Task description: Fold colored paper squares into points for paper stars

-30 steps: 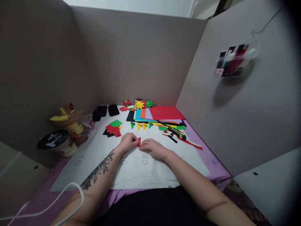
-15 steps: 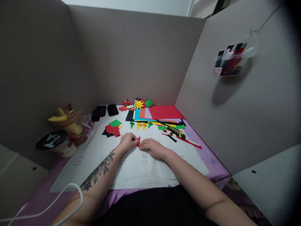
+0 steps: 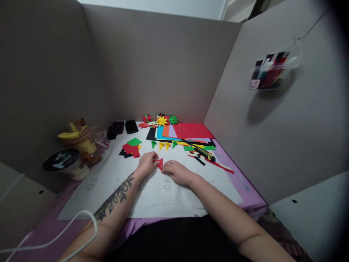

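A small red folded piece of paper (image 3: 160,164) lies on the white sheet (image 3: 185,203) between my hands. My left hand (image 3: 147,163) pinches its left side with thumb and fingers. The fingertips of my right hand (image 3: 177,171) are closed on its lower right edge. Just beyond, small folded green and yellow paper pieces (image 3: 164,146) stand in a row. Left of them is a loose pile of red, green, yellow and black paper squares (image 3: 132,149).
Colored sheets (image 3: 192,130) and folded paper stars (image 3: 161,120) lie at the back. A utility knife (image 3: 203,153) rests among paper strips at right. Pots and a lidded tub (image 3: 79,171) stand at left. A white cable (image 3: 94,227) crosses my left forearm. Grey panels enclose the table.
My left thumb and fingers have shifted slightly left on the red paper, showing more of it. My right hand stays nearly in place.
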The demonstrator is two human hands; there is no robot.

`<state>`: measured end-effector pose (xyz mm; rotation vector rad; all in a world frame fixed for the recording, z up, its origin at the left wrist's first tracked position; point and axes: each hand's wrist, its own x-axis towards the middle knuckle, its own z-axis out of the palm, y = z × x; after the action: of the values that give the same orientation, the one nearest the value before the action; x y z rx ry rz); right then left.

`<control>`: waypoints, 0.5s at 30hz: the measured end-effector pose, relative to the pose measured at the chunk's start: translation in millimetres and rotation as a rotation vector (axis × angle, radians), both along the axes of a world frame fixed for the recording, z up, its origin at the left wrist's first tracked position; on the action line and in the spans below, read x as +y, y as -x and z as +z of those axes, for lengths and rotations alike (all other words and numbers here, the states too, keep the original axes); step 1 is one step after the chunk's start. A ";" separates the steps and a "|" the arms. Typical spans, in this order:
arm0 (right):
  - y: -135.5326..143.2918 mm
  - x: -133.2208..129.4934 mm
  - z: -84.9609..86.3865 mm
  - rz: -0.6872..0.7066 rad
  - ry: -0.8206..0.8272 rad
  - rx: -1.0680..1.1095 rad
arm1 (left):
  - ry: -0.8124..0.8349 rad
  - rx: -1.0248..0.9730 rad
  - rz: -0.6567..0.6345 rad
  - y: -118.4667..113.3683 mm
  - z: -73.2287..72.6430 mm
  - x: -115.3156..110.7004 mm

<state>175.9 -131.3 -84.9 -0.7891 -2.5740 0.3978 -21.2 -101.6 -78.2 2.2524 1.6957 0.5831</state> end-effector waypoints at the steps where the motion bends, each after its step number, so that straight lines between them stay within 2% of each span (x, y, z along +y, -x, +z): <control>1: 0.3 0.1 -0.4 -0.003 0.001 -0.004 | -0.002 -0.001 0.011 1.1 -0.6 0.9; 9: 1.1 -0.2 -2.6 -0.009 -0.005 -0.021 | -0.006 -0.017 0.118 9.6 -3.8 9.2; 15: 2.0 -1.0 -1.2 -0.017 -0.010 -0.022 | -0.075 -0.094 0.105 13.2 -4.9 5.6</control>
<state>173.9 -132.3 -86.1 -0.8158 -2.5857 0.3734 -34.5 -96.0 -83.2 2.1582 1.7817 0.7757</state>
